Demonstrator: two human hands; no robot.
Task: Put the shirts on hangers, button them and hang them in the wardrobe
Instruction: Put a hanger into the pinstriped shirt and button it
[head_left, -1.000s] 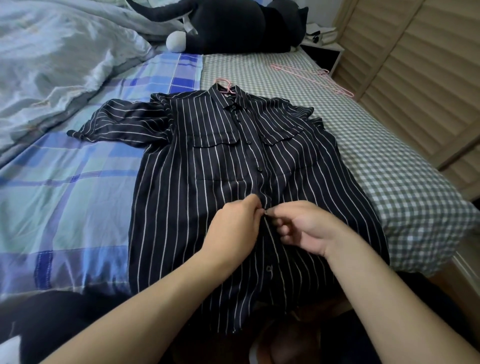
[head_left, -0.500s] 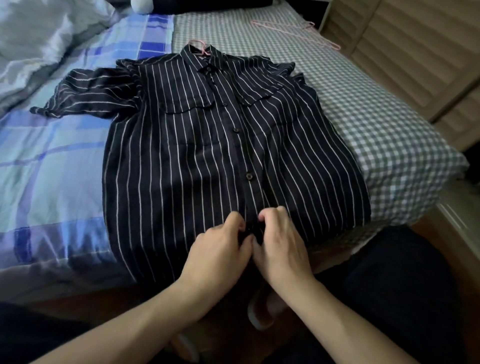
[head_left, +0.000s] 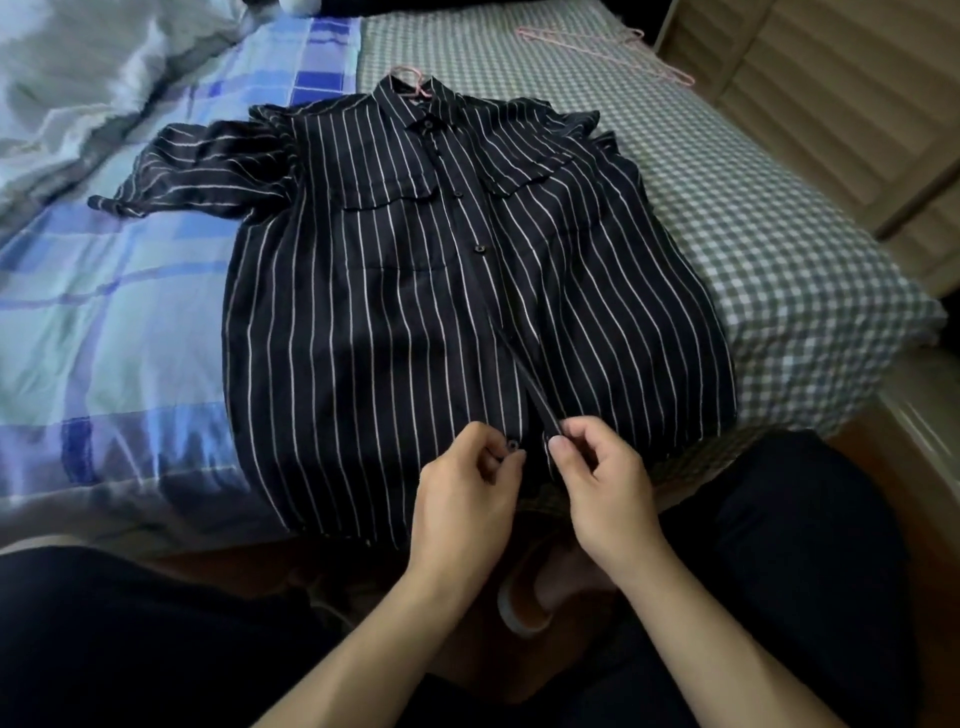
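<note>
A black shirt with thin white stripes (head_left: 395, 312) lies flat on the bed, front up, collar away from me. A pink hanger (head_left: 410, 83) sticks out of its collar. The upper buttons down the placket look fastened. Near the hem, my left hand (head_left: 467, 493) pinches the left edge of the placket, with a button (head_left: 512, 445) showing at its fingertips. My right hand (head_left: 597, 483) pinches the right placket edge a little apart from it. The two front edges are split open between my hands.
Spare pink hangers (head_left: 602, 47) lie on the checked sheet (head_left: 779, 234) at the far right. A blue plaid cover (head_left: 104, 312) and a rumpled duvet (head_left: 78, 88) fill the left. A slatted wardrobe door (head_left: 857, 104) stands on the right. My dark-trousered legs sit below the bed edge.
My hands have moved down the placket from the middle of the shirt to the hem. They have drawn slightly apart, each holding one front edge. The camera has tilted down.
</note>
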